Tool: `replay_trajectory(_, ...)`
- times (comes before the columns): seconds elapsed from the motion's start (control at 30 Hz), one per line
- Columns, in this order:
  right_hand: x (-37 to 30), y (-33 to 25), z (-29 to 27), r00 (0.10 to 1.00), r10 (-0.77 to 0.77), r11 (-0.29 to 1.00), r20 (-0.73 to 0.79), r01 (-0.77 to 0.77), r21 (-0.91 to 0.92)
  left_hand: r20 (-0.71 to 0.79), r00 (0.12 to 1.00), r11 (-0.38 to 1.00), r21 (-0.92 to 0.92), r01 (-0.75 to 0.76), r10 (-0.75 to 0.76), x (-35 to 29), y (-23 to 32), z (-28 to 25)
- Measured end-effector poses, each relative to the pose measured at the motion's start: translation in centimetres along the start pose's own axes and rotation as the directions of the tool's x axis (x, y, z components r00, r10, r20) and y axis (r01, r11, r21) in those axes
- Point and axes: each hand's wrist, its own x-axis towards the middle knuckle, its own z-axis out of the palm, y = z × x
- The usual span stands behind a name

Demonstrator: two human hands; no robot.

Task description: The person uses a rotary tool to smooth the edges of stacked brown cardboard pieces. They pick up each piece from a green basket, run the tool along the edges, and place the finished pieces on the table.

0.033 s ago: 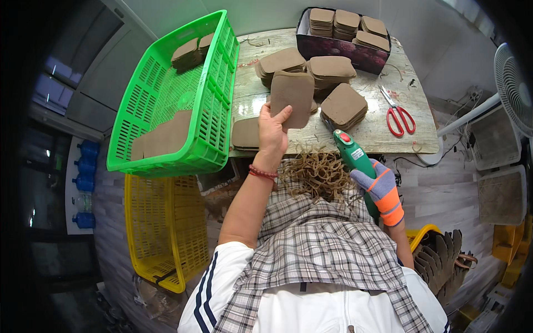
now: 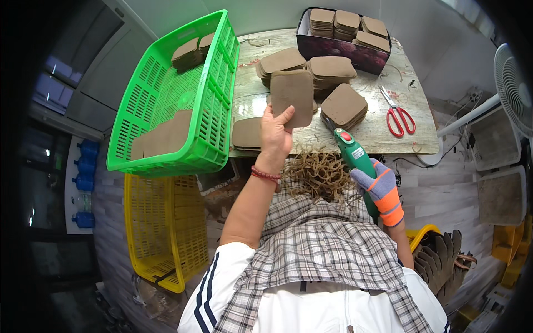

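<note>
My left hand (image 2: 276,133) is bare and pinches the lower left edge of a flat brown pad with rounded corners (image 2: 292,91), thumb on top. The pad is held up over the table in front of stacks of similar pads (image 2: 331,67). In a grey and orange glove, my right hand (image 2: 383,191) is wrapped round a green handheld power tool (image 2: 354,154) with a red button. Its dark narrow tip points at the near corner of another pad stack (image 2: 345,104). A tangle of thin brown trimmed strips (image 2: 316,175) lies on my checked apron (image 2: 322,238), between my hands.
Red-handled scissors (image 2: 400,118) lie at the table's right. A dark box of pads (image 2: 341,47) stands at the back. To the left are a green crate (image 2: 214,119) with pads in it and a yellow crate (image 2: 176,233) below. A fan (image 2: 513,86) stands on the right.
My left hand and the pad have shifted very slightly to the right. The right hand and the power tool look unmoved.
</note>
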Motion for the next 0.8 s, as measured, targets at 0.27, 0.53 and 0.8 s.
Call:
replay_trajectory(0.27, -0.4, -1.3, 0.3, 0.999, -0.023, 0.997, -0.035, 0.025, 0.066, 0.041, 0.990, 0.863, -0.485, 0.140, -0.137, -1.6, -2.0, 3.2)
replay_trajectory(0.53, -0.8, -2.2, 0.6, 0.998, -0.024, 0.997, -0.060, 0.028, 0.071, 0.076, 0.976, 0.822, -0.528, 0.212, -0.203, -2.3, -3.8, 3.3)
replay_trajectory(0.8, -0.5, -3.1, 0.2, 0.990, -0.031, 0.993, -0.141, 0.046, 0.109, 0.098, 0.956, 0.863, -0.412, 0.291, -0.276, -4.9, -6.4, 2.8)
